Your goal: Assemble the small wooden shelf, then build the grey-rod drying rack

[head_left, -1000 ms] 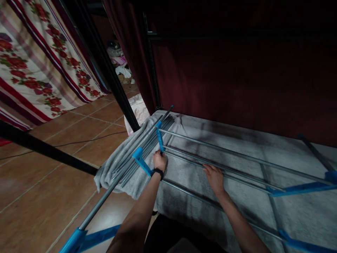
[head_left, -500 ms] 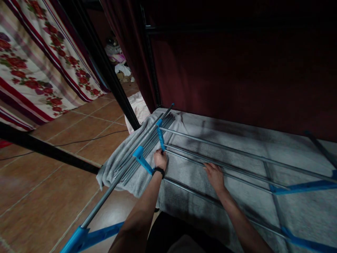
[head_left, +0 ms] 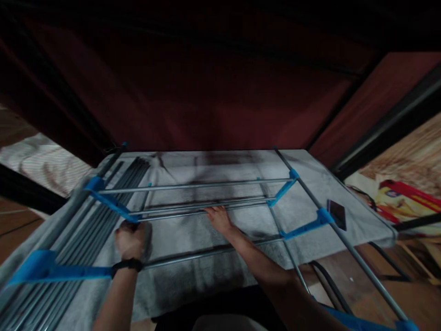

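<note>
A rack frame of grey metal tubes and blue plastic brackets lies over a grey blanket. My left hand, with a black band at the wrist, is closed at the inner end of a blue bracket, where a thin metal rod meets it; the fingertips are partly hidden. Halfway along that rod, the fingers of my right hand curl over it. A second thin rod runs close behind, and a longer tube lies farther back. Another blue bracket joins the frame on the right.
Several loose metal tubes lie bundled on the blanket at the left. A phone rests beside the right side tube. Dark posts stand at both sides, with a dark red panel behind. At far right is a red-and-yellow package.
My view has swung to the right, bringing the phone, the package and the frame's right side into sight. Both hands remain at the rod, the right one seemingly farther along it.
</note>
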Demonstrator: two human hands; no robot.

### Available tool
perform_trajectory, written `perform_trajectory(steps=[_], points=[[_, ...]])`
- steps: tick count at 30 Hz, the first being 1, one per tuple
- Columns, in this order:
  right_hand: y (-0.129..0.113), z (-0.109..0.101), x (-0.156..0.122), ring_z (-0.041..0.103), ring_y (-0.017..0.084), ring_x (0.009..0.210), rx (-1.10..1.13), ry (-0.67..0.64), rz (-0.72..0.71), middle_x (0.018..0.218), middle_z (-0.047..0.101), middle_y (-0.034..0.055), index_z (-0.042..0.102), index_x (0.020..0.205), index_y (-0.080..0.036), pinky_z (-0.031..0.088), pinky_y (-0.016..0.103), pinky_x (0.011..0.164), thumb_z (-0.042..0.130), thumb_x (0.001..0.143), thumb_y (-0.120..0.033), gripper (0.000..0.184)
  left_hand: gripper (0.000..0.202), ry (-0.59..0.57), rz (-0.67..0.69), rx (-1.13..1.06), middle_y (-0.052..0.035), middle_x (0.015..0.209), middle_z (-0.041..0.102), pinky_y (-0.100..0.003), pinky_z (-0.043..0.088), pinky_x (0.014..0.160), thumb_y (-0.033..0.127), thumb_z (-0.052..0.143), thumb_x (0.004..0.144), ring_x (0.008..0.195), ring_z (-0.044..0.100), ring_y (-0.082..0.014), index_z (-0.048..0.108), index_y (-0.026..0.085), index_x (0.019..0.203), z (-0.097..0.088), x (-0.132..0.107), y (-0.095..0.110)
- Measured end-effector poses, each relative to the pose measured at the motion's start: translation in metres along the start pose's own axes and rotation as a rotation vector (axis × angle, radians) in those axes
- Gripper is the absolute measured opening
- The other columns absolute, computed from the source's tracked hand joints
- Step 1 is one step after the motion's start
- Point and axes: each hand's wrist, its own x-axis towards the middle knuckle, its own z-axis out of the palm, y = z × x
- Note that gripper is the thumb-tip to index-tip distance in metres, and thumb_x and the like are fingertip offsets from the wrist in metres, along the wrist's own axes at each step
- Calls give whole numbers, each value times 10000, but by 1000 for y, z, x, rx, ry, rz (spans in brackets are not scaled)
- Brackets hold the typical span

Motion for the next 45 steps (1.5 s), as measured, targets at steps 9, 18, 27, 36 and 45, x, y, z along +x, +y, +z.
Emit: perform_trajectory(steps=[9, 18, 27, 36, 45], points=[[7, 0, -6, 530, 200, 1222, 49, 95, -62, 1268, 650, 49, 624, 1298, -252, 352, 359, 1092, 456, 980, -189, 366, 384, -145, 886, 293, -133, 1197, 648, -419, 430, 1027, 335, 422, 936, 1150, 582, -294, 560, 193, 1265, 14, -68, 51], [65, -14, -87, 568, 218, 1083, 167, 431, 242, 1086, 656, 82, 675, 1074, -203, 431, 376, 1034, 483, 891, -132, 274, 380, -372, 967, 324, -87, 1116, 712, -427, 372, 981, 251, 349, 997, 1094, 602, -261, 662, 234, 1210, 34, -48, 59], [176, -45, -121, 577, 246, 1074, 354, 778, 722, 1165, 609, 141, 551, 1210, -129, 448, 385, 981, 466, 780, -147, 438, 364, -335, 952, 300, -81, 1138, 727, -430, 364, 958, 294, 395, 990, 1104, 603, -277, 687, 242, 1202, 38, -44, 60], [187, -43, -102, 575, 213, 885, 354, 786, 698, 921, 641, 80, 592, 937, -177, 461, 328, 861, 437, 763, -139, 237, 373, -332, 942, 301, -62, 1179, 729, -420, 365, 953, 287, 392, 984, 1113, 611, -274, 706, 270, 1184, 30, -44, 60], [185, -40, -94, 569, 208, 811, 343, 801, 661, 809, 622, 61, 583, 830, -200, 455, 306, 788, 413, 741, -126, 206, 388, -379, 937, 278, -69, 1186, 730, -442, 384, 935, 276, 384, 976, 1110, 616, -292, 715, 262, 1177, 24, -34, 47]])
